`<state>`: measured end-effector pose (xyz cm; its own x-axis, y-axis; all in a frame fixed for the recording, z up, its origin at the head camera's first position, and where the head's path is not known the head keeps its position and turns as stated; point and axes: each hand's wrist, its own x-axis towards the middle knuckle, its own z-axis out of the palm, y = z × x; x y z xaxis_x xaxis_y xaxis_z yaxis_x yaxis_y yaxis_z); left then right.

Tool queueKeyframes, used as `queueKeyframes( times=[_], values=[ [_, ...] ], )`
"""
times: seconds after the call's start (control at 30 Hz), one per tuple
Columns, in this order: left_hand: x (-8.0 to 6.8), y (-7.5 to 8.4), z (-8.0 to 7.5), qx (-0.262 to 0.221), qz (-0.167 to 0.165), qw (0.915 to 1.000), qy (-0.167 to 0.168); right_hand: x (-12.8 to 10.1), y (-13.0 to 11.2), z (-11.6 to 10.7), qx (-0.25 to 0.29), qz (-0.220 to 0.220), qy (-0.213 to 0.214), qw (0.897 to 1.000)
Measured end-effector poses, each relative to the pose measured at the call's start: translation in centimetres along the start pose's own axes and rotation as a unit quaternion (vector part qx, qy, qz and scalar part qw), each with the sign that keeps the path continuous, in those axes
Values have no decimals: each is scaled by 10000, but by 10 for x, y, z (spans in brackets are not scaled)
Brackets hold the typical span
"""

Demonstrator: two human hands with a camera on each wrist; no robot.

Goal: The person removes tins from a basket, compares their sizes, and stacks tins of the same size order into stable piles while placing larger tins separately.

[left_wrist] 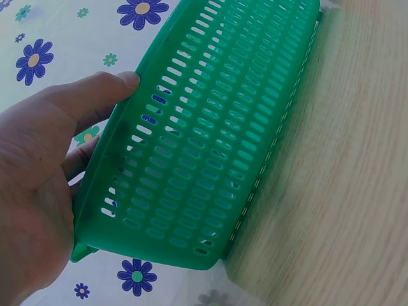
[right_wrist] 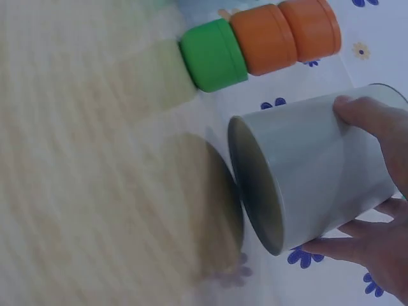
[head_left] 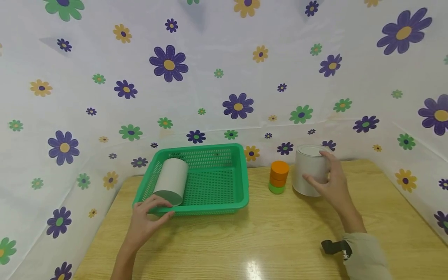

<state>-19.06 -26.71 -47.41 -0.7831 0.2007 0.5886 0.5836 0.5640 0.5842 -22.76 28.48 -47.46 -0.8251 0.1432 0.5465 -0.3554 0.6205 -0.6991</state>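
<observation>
My left hand (head_left: 145, 219) grips the near left rim of a green plastic basket (head_left: 217, 210), thumb outside and fingers over the edge. Inside the basket, at its left, a white cylinder (head_left: 172, 177) lies on its side. On the right, my right hand (head_left: 334, 184) holds a white can (head_left: 308, 175) from its right side, the thumb across the front and fingers around it. The right wrist view shows the can (right_wrist: 325, 166) with its lower end tilted off the table, a dark shadow beside it.
Left of the can stands a stack of small round containers, two orange ones (head_left: 279, 171) above a green one (head_left: 277, 188). A flower-print sheet (head_left: 210, 85) hangs behind and beside the wooden table (head_left: 273, 237).
</observation>
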Motion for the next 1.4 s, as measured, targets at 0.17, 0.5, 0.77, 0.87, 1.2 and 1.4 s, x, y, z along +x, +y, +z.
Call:
queueKeyframes(
  times=[0.17, 0.5, 0.77, 0.87, 1.2, 1.4],
  values=[
    [-1, 1, -1, 19, -56, 10000, -13, -4, 1, 8, -32, -83, 192, 9998],
    [-1, 0, -5, 68, -15, 10000, 11, -16, 0, 19, 461, -92, 496, 9977],
    [-3, -8, -1, 9, -47, 10000, 53, -19, -3, 20, 355, 78, 448, 9983],
    [-4, -8, -2, 7, -52, 10000, 77, -19, -3, 20, 393, 128, 508, 9979],
    [-1, -1, -4, 20, 36, 10000, 25, -20, -7, 13, 259, 93, 503, 9984],
    [-1, -5, 1, -64, 104, 9999, 27, -21, -12, 6, 149, 226, 432, 9987]
  ],
)
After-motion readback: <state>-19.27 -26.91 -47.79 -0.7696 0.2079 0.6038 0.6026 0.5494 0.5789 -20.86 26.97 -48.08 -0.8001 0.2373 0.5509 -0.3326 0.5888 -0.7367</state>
